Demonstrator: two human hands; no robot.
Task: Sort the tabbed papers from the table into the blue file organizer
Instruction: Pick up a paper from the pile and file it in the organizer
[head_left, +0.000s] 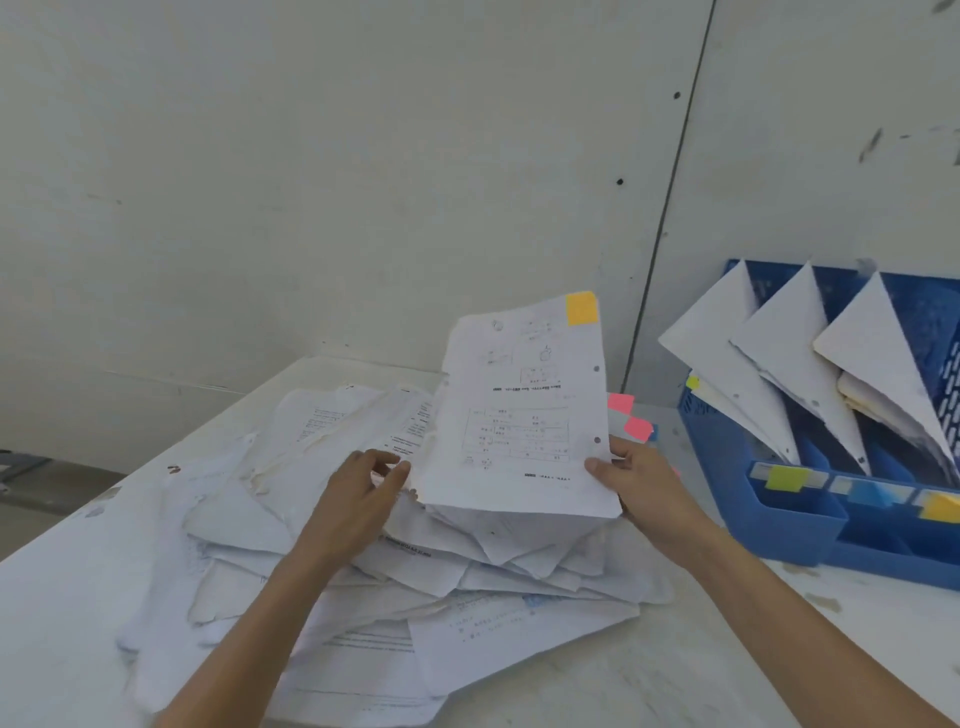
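- Tabbed papers (467, 623) lie heaped on the bench (675, 675), lower centre of the frame.
- Right hand (639, 483) pinches the lower right corner of one lifted sheet (519, 415); left hand (363, 493) curls at its lower left edge, and I cannot tell whether it grips.
- That sheet stands upright, long axis vertical, with a yellow tab (582, 308) at its top right.
- Blue file organizer (789, 535) sits at the right of the frame, on the holding hand's side; its yellow-labelled slot (940, 506) is the rightmost in view.

Soft, even light over a slightly hazy wide-angle frame.
Shadows are faint; print left of the blue plastic file organizer (789, 530) is blurred, and the dark wall seam (666, 218) above it bows.
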